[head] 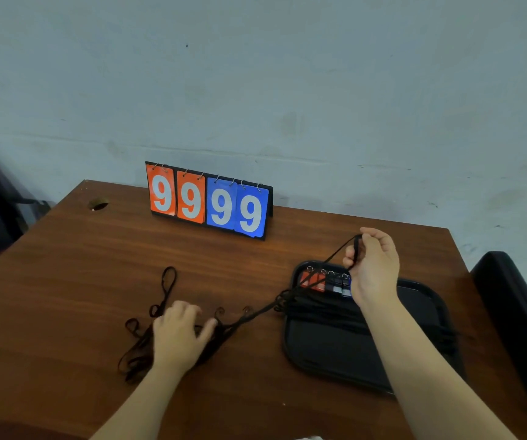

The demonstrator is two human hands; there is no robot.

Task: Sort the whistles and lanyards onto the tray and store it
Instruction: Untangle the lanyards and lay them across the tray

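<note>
We are pinching one black lanyard point(314, 274) in our right hand point(372, 265) above the tray point(335, 354), at the right, while our left hand point(178, 333) is pressing down the tangled pile point(141, 347). The cord looks limp and light, likely to snag, so holding its end loop seems best.

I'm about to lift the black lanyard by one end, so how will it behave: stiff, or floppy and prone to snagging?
Probably floppy: the lanyard runs as a thin strand from the right hand to the pile under the left hand. It looks light. It may snag, since the pile's loops overlap and the strand crosses cords on the tray.
</note>
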